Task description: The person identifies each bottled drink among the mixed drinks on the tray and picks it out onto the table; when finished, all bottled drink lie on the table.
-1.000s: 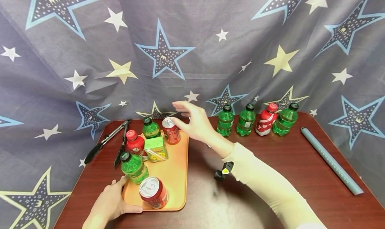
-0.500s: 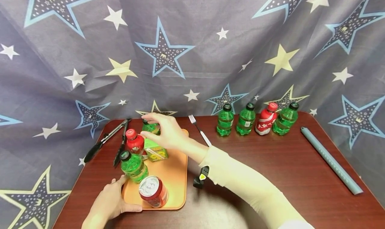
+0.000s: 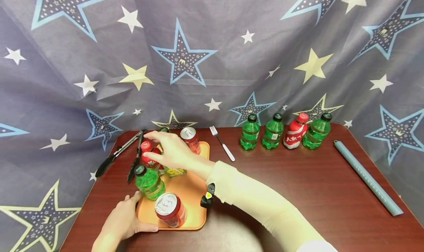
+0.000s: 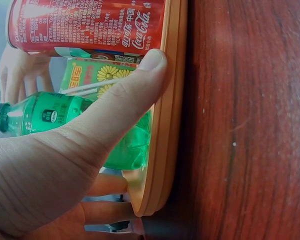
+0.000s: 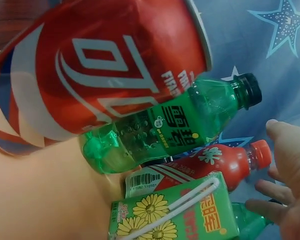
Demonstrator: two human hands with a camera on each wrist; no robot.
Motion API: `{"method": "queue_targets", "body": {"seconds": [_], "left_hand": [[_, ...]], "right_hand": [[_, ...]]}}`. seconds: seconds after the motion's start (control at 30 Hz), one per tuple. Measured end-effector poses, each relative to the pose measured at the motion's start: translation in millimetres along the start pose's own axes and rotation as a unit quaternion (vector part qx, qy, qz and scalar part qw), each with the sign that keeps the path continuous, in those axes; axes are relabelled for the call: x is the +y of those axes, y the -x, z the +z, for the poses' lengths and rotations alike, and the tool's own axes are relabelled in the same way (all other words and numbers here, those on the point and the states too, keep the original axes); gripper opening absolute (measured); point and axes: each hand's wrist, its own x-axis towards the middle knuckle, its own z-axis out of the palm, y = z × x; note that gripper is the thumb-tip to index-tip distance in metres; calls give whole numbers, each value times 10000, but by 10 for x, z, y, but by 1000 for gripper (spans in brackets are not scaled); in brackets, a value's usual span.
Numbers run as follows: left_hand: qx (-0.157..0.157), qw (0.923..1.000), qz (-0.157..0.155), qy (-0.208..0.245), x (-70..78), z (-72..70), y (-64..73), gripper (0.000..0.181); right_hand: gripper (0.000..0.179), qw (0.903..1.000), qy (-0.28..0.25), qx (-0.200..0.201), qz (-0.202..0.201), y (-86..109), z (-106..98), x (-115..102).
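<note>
An orange tray (image 3: pixel 188 187) carries two red cola cans, green soda bottles, a red bottle and a drink carton. My left hand (image 3: pixel 122 217) holds its near-left corner, thumb along the near rim, fingers at the left side. My right hand (image 3: pixel 173 149) hovers over the far-left part with fingers spread, beside the red bottle (image 3: pixel 150 158) and partly hiding the carton (image 5: pixel 175 212) and rear green bottle (image 5: pixel 155 132). It holds nothing. The near can (image 3: pixel 171 209) and a green bottle (image 3: pixel 150 185) stand by my left hand; the other can (image 3: pixel 190 139) is behind my right.
Tongs (image 3: pixel 120 154) lie left of the tray. A fork (image 3: pixel 225 149) lies to its right. Green bottles (image 3: pixel 250 134) and a red bottle (image 3: pixel 294 134) stand in a row at the back right. A grey-blue rod (image 3: pixel 367 178) lies along the right side.
My right hand has moved left from beside the rear can, over the rear green bottle, toward the red bottle. The rear can and fork have come into view. My left hand stays at the tray.
</note>
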Motion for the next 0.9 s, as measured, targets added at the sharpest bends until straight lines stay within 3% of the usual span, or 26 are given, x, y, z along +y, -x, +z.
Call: {"method": "queue_targets", "body": {"seconds": [0.5, 0.9], "left_hand": [[-39, 10000, -56, -63, -6, 18, 3, 135], [-61, 9999, -77, -69, 0, 13, 0, 136]], "right_hand": [[64, 9963, 727, -447, 89, -80, 113, -3], [71, 9920, 952, -786, 257, -145, 209, 6]]}}
